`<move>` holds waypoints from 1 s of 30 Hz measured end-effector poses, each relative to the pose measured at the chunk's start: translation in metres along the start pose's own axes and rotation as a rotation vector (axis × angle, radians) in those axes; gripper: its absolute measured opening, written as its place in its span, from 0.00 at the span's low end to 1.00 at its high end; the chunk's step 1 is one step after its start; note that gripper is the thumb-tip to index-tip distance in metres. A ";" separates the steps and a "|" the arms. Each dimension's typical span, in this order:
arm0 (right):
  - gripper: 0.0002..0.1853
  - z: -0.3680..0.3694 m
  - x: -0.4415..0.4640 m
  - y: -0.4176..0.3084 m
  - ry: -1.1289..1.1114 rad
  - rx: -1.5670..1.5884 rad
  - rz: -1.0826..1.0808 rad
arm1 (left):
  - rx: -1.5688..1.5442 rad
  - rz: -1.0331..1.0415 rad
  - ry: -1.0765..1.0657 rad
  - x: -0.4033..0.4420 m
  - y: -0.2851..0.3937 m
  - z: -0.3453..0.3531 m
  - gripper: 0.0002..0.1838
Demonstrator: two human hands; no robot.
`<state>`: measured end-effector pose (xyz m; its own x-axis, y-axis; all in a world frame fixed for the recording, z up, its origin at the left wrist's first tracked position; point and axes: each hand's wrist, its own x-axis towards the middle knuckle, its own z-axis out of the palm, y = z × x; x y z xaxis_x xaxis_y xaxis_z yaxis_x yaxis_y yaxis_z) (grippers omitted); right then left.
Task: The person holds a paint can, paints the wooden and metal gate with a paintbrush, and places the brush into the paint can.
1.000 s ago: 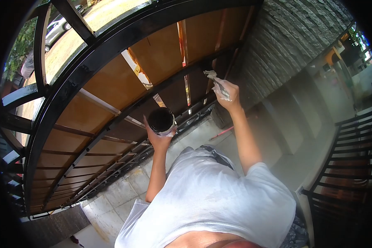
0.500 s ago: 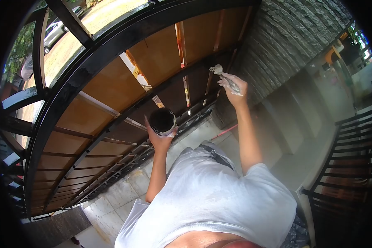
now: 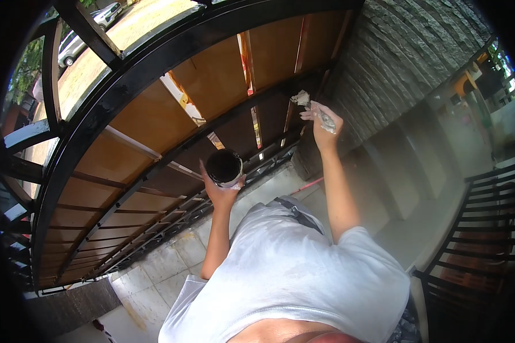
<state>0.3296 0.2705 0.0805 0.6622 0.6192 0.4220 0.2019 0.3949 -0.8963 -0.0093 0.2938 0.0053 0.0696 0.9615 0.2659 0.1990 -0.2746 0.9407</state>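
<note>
The left hand (image 3: pixel 223 193) is curled around the lower side of a round, open container (image 3: pixel 224 166), its thumb up along one side. The container's mouth is tilted toward the camera, showing a dark, nearly black inside; its rim is dark and its outer wall smeared whitish.

The right hand (image 3: pixel 328 124), higher and to the right, pinches a brush (image 3: pixel 301 98) between thumb and bent fingers. The brush's head is a ragged, clumped tuft coated off-white, pointing up and left, and its handle is streaked with pale smears like those on the fingers. The brush is apart from the container, in front of a black metal gate (image 3: pixel 106 103).

The gate curves across the view, backed by glossy brown panels (image 3: pixel 137 120) with narrow bright gaps between them. To the right rises a grey ridged stone wall (image 3: pixel 406 51).

Below, the person wears a white shirt (image 3: pixel 292 274) and greyish bottoms. Pale floor tiles (image 3: pixel 154 268) lie beneath, with a thin pinkish-red stick (image 3: pixel 308 186) near the legs. A black barred railing (image 3: pixel 480 228) stands at the far right; outside, at upper left, is a silvery car (image 3: pixel 71 50).
</note>
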 end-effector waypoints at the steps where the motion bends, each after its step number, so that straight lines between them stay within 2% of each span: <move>1: 0.12 0.000 0.003 0.001 0.041 -0.006 -0.003 | -0.008 0.000 0.004 0.001 0.000 0.004 0.82; 3: 0.12 0.001 0.006 0.004 0.121 -0.021 -0.005 | -0.038 -0.018 0.018 0.000 0.004 0.014 0.83; 4: 0.11 0.003 0.004 0.006 0.046 -0.027 0.023 | -0.060 -0.034 0.025 -0.001 0.008 0.020 0.83; 5: 0.10 0.005 0.001 0.009 -0.084 -0.059 -0.140 | -0.063 -0.042 0.026 -0.002 0.009 0.025 0.83; 7: 0.09 0.007 -0.002 -0.003 -0.247 -0.217 -0.285 | -0.051 -0.049 0.025 -0.004 0.005 0.035 0.83; 8: 0.09 0.004 -0.003 0.004 -0.222 -0.148 -0.245 | -0.035 -0.049 0.025 -0.007 0.003 0.036 0.83; 11: 0.10 0.004 0.000 0.004 0.044 -0.023 -0.124 | 0.000 -0.038 0.033 -0.015 0.008 0.045 0.82; 12: 0.11 0.005 0.003 0.006 0.076 0.030 -0.030 | 0.006 -0.033 0.036 -0.018 0.009 0.047 0.81; 15: 0.08 0.012 0.002 0.010 -0.128 -0.012 -0.171 | 0.025 -0.023 0.036 -0.028 0.009 0.052 0.79; 16: 0.06 0.014 0.001 0.008 -0.167 0.016 -0.156 | 0.041 -0.022 0.042 -0.030 0.012 0.054 0.79; 19: 0.04 0.002 0.011 -0.004 -0.118 0.214 0.127 | 0.053 -0.019 0.078 -0.036 0.022 0.060 0.78; 20: 0.05 0.003 0.013 -0.008 -0.034 0.171 0.080 | 0.051 -0.019 0.091 -0.037 0.026 0.061 0.78; 23: 0.03 0.005 0.012 0.002 -0.025 0.238 0.124 | 0.047 -0.033 0.100 -0.043 0.038 0.063 0.79; 24: 0.01 0.009 0.012 0.007 -0.203 0.162 0.011 | 0.054 -0.044 0.108 -0.044 0.042 0.065 0.78; 25: 0.02 0.011 0.008 0.010 -0.264 0.078 -0.095 | 0.062 -0.057 0.114 -0.046 0.047 0.067 0.78; 27: 0.01 0.007 0.009 0.006 -0.229 0.247 0.091 | 0.083 -0.062 0.122 -0.051 0.048 0.070 0.78; 30: 0.01 0.009 0.011 0.001 0.085 0.364 0.170 | 0.114 -0.047 0.136 -0.057 0.047 0.075 0.78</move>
<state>0.3312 0.2837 0.0858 0.7241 0.6444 0.2456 -0.1742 0.5155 -0.8390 0.0697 0.2251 0.0188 -0.0734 0.9641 0.2553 0.3094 -0.2213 0.9248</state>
